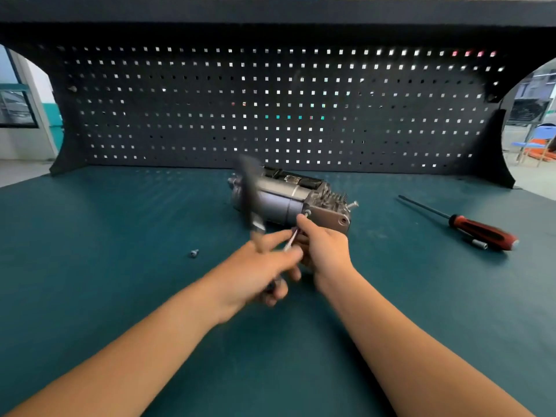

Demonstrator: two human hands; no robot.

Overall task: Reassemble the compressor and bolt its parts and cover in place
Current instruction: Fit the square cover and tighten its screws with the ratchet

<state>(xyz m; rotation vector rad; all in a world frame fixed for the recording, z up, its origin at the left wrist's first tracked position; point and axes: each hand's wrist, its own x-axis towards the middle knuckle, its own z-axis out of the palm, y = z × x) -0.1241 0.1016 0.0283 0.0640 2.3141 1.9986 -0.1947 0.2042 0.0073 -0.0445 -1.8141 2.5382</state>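
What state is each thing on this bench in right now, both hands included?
compressor: lying on its side on the bench.
left hand: grips a motion-blurred tool.
tool: blurred, shaft aimed at the compressor's end plate.
right hand: fingers curled by the tool's shaft; grip unclear.
screwdriver: lying flat, untouched.
loose bolt: lying on the bench, apart from the compressor.
corner bolt: sticking out, not driven home.
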